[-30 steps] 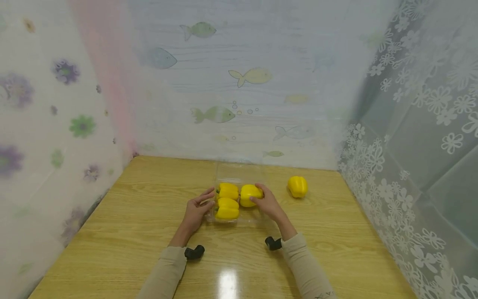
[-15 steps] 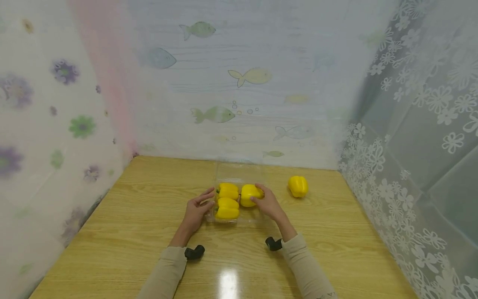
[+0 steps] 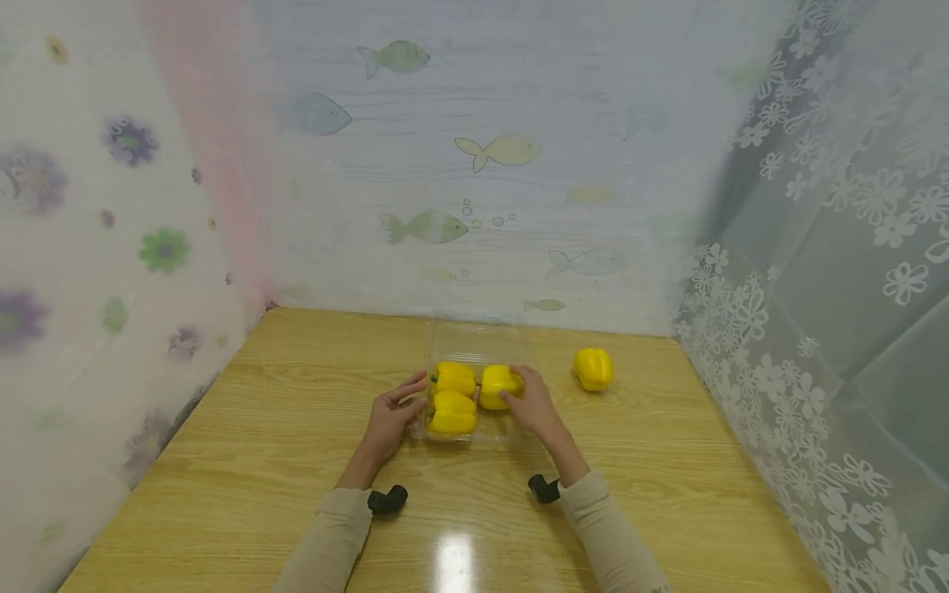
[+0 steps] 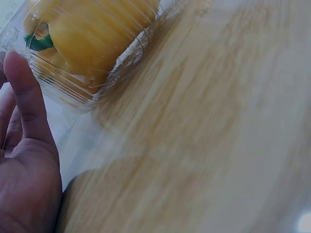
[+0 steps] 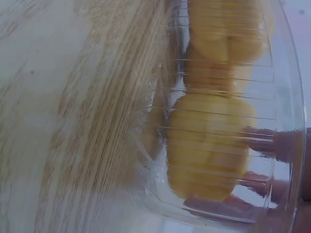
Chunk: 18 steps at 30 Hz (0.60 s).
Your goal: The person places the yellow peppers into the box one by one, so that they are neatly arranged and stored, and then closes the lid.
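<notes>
Item: clear plastic clamshell tray [image 3: 474, 432], mid-table, holding three yellow bell peppers.

Right hand [image 3: 530, 401]: fingers curled over the back-right pepper [image 3: 497, 385] inside the tray, gripping it.

Left hand [image 3: 389, 416]: relaxed, fingers straight, steadying the tray's left wall.

Fourth pepper [image 3: 592, 368]: loose, right of the tray, well apart.

Handling: seat the fruit gently and brace the flimsy tray.

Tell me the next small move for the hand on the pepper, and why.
Probably let go: the right hand grips the third yellow pepper already in the clear container beside two others, while a fourth pepper lies loose on the table.
</notes>
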Motion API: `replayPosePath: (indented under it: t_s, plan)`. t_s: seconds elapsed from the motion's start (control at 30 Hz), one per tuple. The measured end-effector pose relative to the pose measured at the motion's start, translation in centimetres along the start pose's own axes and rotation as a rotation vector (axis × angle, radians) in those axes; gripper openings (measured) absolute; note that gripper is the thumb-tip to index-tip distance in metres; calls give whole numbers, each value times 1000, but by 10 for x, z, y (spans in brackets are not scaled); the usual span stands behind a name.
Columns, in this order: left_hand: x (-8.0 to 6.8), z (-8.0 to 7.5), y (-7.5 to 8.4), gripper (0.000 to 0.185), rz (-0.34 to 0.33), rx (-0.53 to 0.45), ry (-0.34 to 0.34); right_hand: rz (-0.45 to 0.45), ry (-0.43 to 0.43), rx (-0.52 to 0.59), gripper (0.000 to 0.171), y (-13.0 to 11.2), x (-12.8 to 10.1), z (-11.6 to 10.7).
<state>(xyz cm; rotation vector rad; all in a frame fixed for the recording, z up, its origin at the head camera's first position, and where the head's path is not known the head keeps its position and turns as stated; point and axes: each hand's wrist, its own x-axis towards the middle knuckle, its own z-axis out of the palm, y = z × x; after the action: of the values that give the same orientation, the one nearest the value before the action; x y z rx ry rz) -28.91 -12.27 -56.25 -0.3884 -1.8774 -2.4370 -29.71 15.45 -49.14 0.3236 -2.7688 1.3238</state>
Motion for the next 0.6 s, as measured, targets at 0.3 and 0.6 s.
replayPosePath:
  t_s: [0.3,0.6]
  plan:
    - [0,1,0,44,-1,-1,0,-10,20,17,55,-3,-5,-7]
    - [-1,1,1,43,9,-4,11,-64,50,169,50,7,-3,-24]
